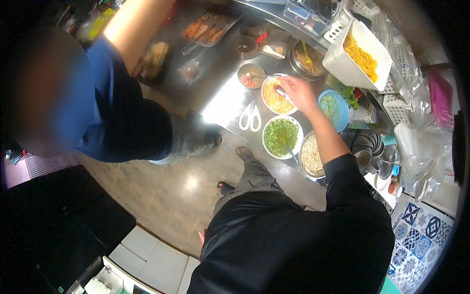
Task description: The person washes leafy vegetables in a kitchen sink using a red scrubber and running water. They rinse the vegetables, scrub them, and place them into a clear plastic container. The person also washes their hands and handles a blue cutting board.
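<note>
My right hand (296,92) reaches over a white bowl of shredded orange food (277,99), fingertips near its far rim. A metal utensil (282,92) lies at the hand in that bowl; whether the fingers grip it is unclear. The handle of a spoon (264,76) runs from a small bowl of chopped red and pale bits (250,78) towards my fingertips. Nearer me stand a white bowl of chopped greens (281,134) with a spoon in it and a bowl of bean sprouts (312,156). My left hand (202,237) hangs low by my side, mostly hidden by my body.
White-handled scissors (250,119) lie on the steel counter (220,88). At right are a blue bowl of green shreds (333,108) and a white container of yellow noodles (361,60). Another person (121,110) stands at left, one arm over the counter, near a tray of browned food (209,29).
</note>
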Demonstrator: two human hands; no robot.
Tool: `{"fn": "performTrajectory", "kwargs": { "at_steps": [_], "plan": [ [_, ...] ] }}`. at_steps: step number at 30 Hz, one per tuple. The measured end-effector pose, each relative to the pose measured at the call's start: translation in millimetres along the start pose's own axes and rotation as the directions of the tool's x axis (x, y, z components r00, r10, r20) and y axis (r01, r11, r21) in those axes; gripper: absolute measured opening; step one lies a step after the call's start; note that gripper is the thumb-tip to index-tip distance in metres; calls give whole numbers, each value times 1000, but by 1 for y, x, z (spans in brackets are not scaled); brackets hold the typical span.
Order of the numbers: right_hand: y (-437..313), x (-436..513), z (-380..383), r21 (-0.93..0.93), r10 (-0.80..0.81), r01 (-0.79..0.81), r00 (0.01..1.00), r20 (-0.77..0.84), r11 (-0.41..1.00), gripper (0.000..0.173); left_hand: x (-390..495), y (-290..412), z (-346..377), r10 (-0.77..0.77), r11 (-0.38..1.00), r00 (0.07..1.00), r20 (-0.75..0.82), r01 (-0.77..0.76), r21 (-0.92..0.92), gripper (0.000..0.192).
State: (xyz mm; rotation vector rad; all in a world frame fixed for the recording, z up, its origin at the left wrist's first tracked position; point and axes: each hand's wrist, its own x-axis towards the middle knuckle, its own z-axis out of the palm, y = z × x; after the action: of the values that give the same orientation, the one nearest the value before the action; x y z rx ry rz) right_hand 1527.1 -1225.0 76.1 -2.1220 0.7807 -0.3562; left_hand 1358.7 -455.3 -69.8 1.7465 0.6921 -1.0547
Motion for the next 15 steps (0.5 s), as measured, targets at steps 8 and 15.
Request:
{"fn": "performTrajectory", "kwargs": {
  "at_steps": [8,15],
  "plan": [
    [-37,-230,24,148,-32,-122,658,752,981,52,29,41,15,162,987,967,198,-162,-15,70],
    [-19,-490,49,-101,272,-436,349,897,894,82,1,61,48,206,475,593,778,-756,450,67]
  ]
}}
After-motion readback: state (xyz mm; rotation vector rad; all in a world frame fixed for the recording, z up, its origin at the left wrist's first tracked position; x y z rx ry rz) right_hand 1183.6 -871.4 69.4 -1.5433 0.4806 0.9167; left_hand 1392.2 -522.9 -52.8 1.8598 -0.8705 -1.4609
